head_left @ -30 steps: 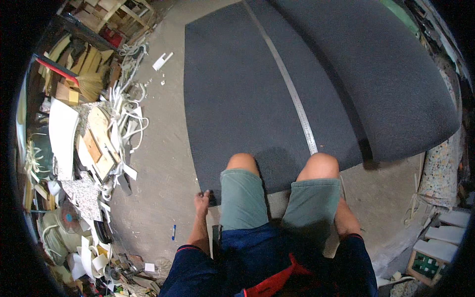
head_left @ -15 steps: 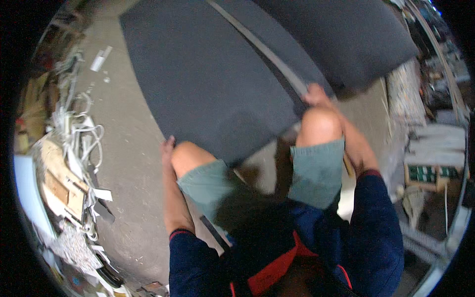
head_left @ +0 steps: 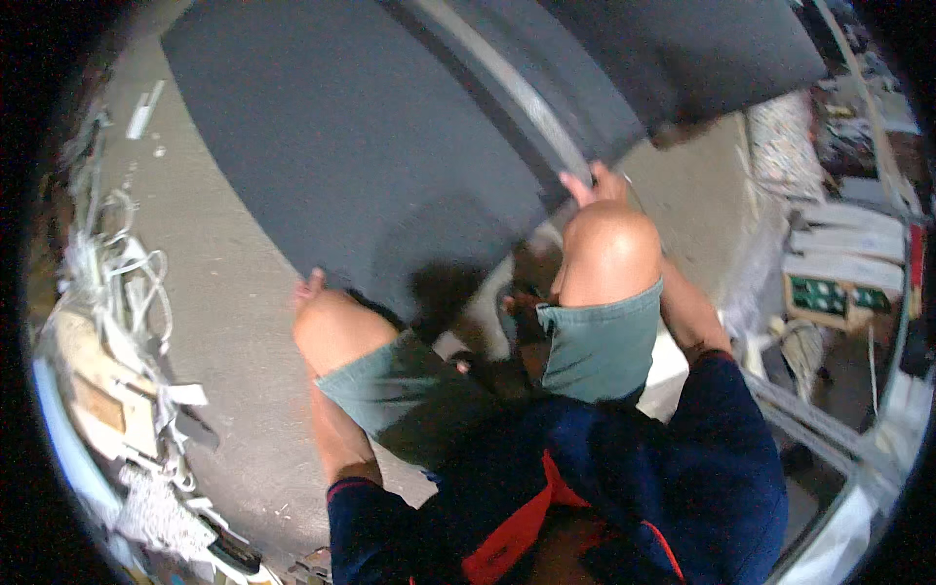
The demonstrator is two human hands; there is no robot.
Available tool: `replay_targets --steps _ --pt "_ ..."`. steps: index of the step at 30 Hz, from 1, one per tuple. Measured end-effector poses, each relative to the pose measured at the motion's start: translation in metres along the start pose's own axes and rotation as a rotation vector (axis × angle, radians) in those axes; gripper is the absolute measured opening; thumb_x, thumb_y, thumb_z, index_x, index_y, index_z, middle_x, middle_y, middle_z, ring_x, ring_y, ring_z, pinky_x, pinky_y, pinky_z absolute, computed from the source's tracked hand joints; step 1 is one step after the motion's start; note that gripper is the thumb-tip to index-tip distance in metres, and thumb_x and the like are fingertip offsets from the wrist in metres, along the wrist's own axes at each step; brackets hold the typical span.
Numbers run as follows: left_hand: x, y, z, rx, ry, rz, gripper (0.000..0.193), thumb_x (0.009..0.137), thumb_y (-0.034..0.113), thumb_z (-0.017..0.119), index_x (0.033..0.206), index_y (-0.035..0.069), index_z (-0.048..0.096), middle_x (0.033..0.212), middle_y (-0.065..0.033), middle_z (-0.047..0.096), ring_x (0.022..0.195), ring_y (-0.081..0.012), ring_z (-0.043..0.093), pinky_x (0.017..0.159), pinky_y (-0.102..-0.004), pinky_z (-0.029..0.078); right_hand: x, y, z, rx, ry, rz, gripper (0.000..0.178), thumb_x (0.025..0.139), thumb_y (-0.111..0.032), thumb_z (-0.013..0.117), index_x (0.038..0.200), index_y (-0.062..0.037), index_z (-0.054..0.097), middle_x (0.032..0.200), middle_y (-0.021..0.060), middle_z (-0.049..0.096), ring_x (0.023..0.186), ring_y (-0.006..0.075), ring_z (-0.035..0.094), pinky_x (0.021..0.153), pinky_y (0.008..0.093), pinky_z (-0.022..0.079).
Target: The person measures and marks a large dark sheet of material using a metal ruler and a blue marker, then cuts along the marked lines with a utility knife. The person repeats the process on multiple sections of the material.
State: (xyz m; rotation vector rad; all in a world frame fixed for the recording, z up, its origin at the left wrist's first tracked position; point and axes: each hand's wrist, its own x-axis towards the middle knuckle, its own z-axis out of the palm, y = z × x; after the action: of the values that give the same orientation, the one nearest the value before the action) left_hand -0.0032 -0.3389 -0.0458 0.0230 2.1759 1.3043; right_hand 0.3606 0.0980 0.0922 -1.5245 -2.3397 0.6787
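A large dark grey sheet (head_left: pixel 322 136) stretches away from my knees, its near edge between them. At its near left corner, my left hand (head_left: pixel 308 286) has its fingers closed at the sheet's edge; my left knee hides part of the hand. A lighter grey strip (head_left: pixel 512 88) runs lengthwise over the sheet toward the right side. My right hand (head_left: pixel 596 183) is at the near end of this strip, thumb pointing left and fingers curled round the end. The right palm is hidden behind my right knee.
Another dark grey panel (head_left: pixel 702 68) lies at the far right. Tangled white cords and scraps (head_left: pixel 136 263) line the left side. White offcuts (head_left: pixel 144 109) lie on the floor. On the right are a speckled roll (head_left: pixel 780 146), a box with green items (head_left: pixel 829 295) and a metal frame (head_left: pixel 809 419).
The view has shifted, and the sheet now appears farther left. My right thumb now sticks out to the left by the strip's end. Both hands stay at the sheet's near edge.
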Motion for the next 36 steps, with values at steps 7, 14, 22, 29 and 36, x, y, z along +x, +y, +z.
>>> replay_targets --steps 7,14,22,29,36 --pt "-0.059 0.069 -0.038 0.098 0.032 -0.338 0.050 0.093 0.039 0.072 0.125 0.004 0.056 0.105 -0.0147 0.067 0.109 -0.0286 0.063 0.090 -0.0440 0.050 -0.011 0.041 0.101 -0.044 -0.205 0.007 0.050 0.087 -0.046 0.073 0.095 0.0015 0.058 0.081 0.0301 0.066 0.079 0.0469 0.067 0.069 0.0544 0.053" --pt "-0.029 0.145 -0.013 0.941 0.031 0.270 0.081 0.083 0.033 0.080 0.145 -0.002 0.039 0.125 -0.0254 0.062 0.120 -0.0424 0.058 0.104 -0.0475 0.045 0.015 0.030 0.119 -0.172 -0.181 0.109 0.059 0.084 -0.054 0.074 0.101 -0.0011 0.055 0.093 0.0279 0.067 0.086 0.0467 0.067 0.074 0.0551 0.053" --pt "0.105 0.297 -0.059 0.881 -0.159 0.336 0.071 0.086 0.033 0.077 0.141 -0.001 0.047 0.138 -0.0280 0.054 0.127 -0.0420 0.053 0.107 -0.0453 0.044 0.011 0.027 0.125 -0.277 -0.225 0.124 0.058 0.085 -0.056 0.072 0.095 -0.0029 0.051 0.087 0.0267 0.067 0.079 0.0482 0.066 0.068 0.0557 0.052" --pt "0.310 0.250 0.013 1.169 -0.265 0.917 0.088 0.089 0.056 0.068 0.155 0.007 0.034 0.163 -0.0214 0.023 0.151 -0.0436 0.017 0.119 -0.0645 0.016 0.035 0.057 0.150 -0.564 -0.442 0.444 0.065 0.087 -0.058 0.067 0.119 -0.0034 0.055 0.100 0.0273 0.067 0.090 0.0457 0.066 0.077 0.0573 0.051" --pt "0.354 0.217 0.031 1.169 -0.317 0.987 0.078 0.092 0.054 0.059 0.152 0.006 0.041 0.165 -0.0178 0.024 0.153 -0.0397 0.015 0.121 -0.0614 0.010 0.081 -0.046 0.095 -0.548 -0.504 0.470 0.077 0.092 -0.050 0.064 0.149 -0.0045 0.042 0.128 0.0229 0.064 0.111 0.0452 0.063 0.091 0.0486 0.052"
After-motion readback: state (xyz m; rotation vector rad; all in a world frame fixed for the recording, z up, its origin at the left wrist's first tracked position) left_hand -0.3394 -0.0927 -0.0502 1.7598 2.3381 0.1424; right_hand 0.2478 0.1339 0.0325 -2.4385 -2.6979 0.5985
